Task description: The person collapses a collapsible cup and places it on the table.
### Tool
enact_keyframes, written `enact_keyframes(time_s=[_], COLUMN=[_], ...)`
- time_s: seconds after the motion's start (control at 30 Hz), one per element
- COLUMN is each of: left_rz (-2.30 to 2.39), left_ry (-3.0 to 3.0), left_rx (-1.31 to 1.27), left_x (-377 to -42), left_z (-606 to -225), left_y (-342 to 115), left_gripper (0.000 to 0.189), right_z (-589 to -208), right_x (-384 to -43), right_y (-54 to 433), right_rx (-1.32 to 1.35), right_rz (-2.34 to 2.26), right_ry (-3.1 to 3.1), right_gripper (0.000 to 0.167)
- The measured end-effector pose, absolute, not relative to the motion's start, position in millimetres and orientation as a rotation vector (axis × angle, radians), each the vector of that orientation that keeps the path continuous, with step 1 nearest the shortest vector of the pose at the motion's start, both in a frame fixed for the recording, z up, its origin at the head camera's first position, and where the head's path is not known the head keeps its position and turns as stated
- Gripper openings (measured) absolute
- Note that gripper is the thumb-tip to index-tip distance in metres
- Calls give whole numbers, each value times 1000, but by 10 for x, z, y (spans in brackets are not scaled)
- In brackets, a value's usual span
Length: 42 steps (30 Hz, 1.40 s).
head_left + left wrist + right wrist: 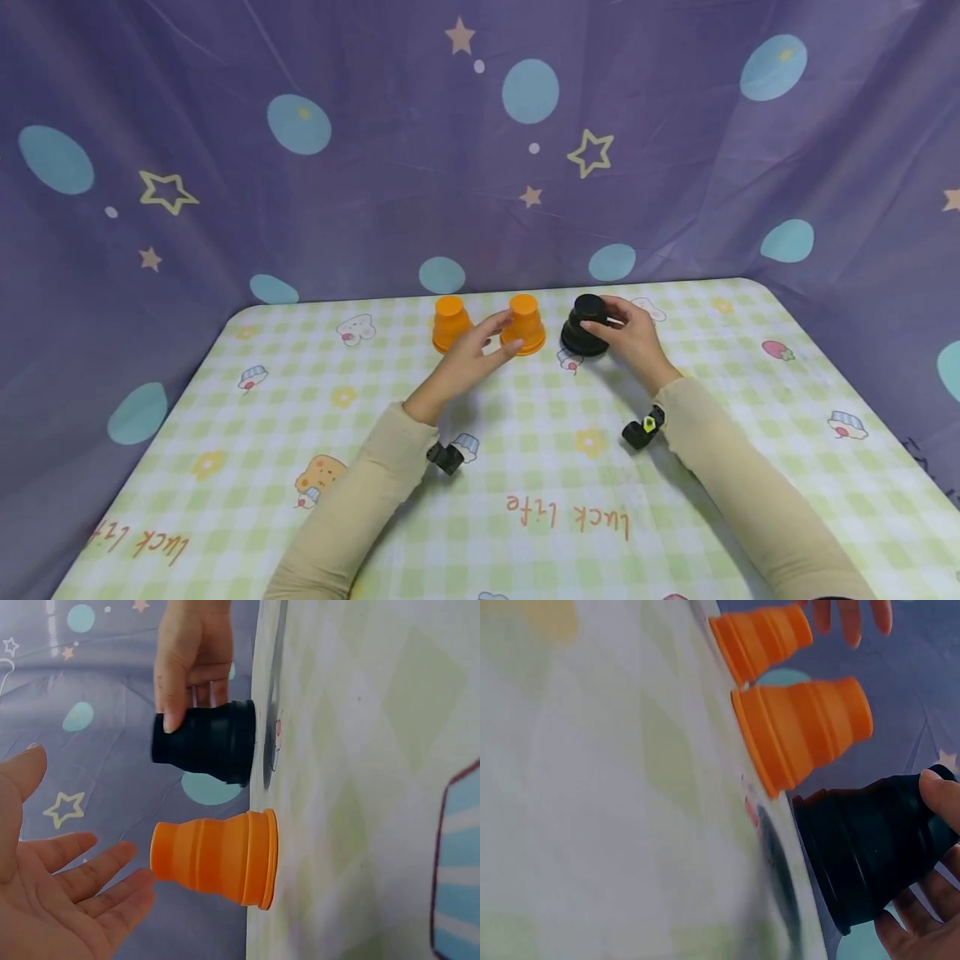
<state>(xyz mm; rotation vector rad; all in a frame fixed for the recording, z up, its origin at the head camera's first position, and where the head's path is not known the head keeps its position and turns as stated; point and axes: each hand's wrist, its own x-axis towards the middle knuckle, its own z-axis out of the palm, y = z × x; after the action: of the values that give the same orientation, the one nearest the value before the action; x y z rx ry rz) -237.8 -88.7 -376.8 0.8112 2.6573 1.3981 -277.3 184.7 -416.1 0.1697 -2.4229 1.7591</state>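
My right hand (636,340) grips a black stepped cup (581,333), upside down, with thumb and fingers around its narrow end. In the left wrist view the rim of that black cup (217,742) sits a little off the tablecloth, above its shadow. My left hand (468,354) has its fingers spread beside the nearer-to-centre orange cup (525,321). The left wrist view puts the fingertips right by the narrow end of this orange cup (217,859). Another orange cup (450,321) stands upside down farther left, partly behind the left hand.
A green-and-white checked tablecloth (480,533) with printed cupcakes, flowers and lettering covers the table. Behind its back edge hangs a purple curtain (405,192) with stars and blue ovals. Both wrists carry small black cameras, one by the left sleeve (360,508).
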Motion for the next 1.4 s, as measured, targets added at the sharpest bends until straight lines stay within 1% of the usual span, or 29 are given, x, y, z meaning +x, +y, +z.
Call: enact_keyframes(time_s=[0.27,0.53,0.83,1.13,1.4], left_rz=[1375,1369,1426,1527,1653], left_ry=[2651,2660,2625,2532,2372], left_rx=[830,825,859,731,677], left_x=[-2353,-2377,-2388,-2401,-2418], left_z=[-3771,-3769,-3812,-3813,-3816], left_y=[-905,-930,-984,-998,-995], left_gripper=[55,55,50,44,39], right_z=[-4039,-3934,-3874,-3739,-3711], right_x=[-2580,-2434,-2292,-2180,-2129], right_y=[1722,1608,1484,1378,1301], right_rx=[284,435,571,700,769], right_rz=[1787,1791,1800,1812,1817], right_ry=[-2398,-2358,-2348,-2300,-2291], right_gripper=[51,50,50,48,47])
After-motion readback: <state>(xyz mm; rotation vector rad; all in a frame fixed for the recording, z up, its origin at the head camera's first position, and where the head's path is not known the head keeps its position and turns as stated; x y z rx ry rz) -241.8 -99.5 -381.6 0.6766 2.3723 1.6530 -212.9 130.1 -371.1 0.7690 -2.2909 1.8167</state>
